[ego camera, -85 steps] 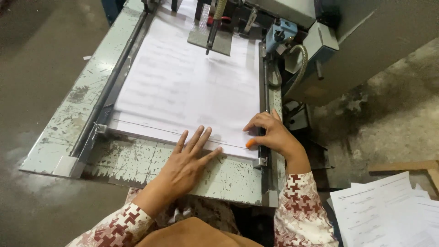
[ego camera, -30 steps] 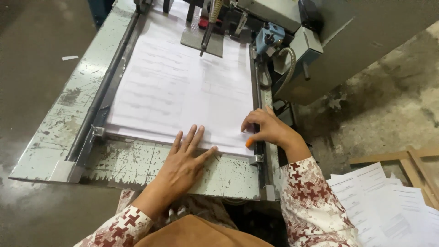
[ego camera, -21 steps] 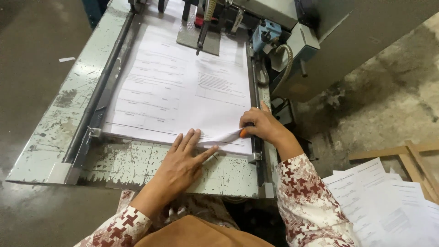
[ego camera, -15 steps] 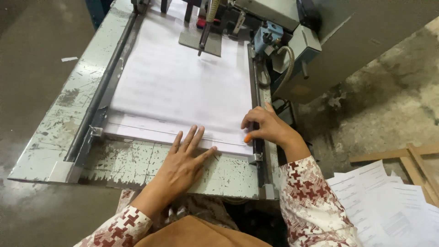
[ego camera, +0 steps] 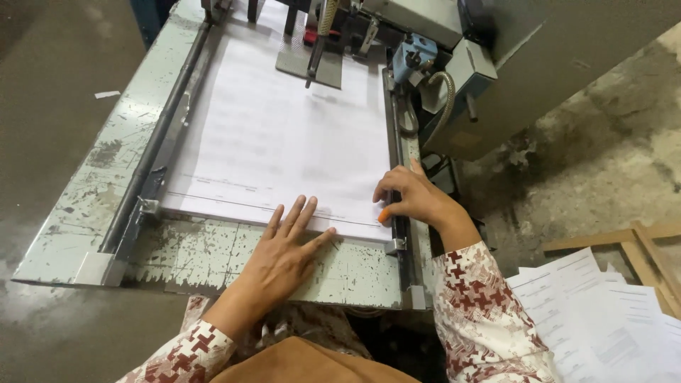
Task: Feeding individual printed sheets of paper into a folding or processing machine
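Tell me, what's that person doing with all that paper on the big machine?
A person is working at a stack of white paper that lies on the worn, paint-chipped feed table of a machine. The left hand lies flat, fingers spread, touching the near edge of the stack. The right hand rests at the stack's near right corner, beside the metal side rail. More printed sheets lie on the floor to the right.

Left hand [ego camera: 284, 252] flat, fingers spread; right hand [ego camera: 411, 200] curled, fingertips down, both forearms extended.
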